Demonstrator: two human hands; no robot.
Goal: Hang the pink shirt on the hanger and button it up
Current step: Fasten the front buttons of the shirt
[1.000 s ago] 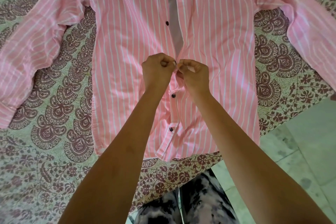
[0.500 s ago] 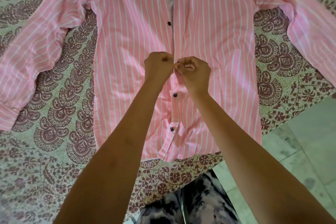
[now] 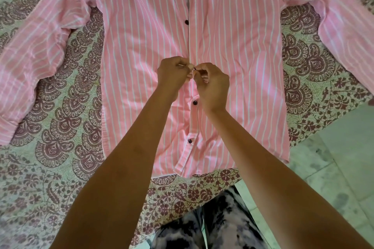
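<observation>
Pale tiled floor (image 3: 344, 168) borders one paisley-printed bedsheet (image 3: 60, 127). Two hands meet at the placket: left hand (image 3: 174, 75) and right hand (image 3: 212, 85), fingers pinched together on opposite fabric edges around one dark button. One pink white-striped cotton shirt (image 3: 232, 46) lies flat on the sheet, hem nearest, collar farthest, long axis running away. Four other dark buttons (image 3: 194, 102) visible.

A printed cloth (image 3: 60, 123) covers most of the ground, pale green with dark maroon paisley and flower patterns; its flowered border runs along the near edge; to the right lies a bare floor (image 3: 344, 168) of pale greenish tiles, marked with dull smudges and thin joints; the light is soft and even.
</observation>
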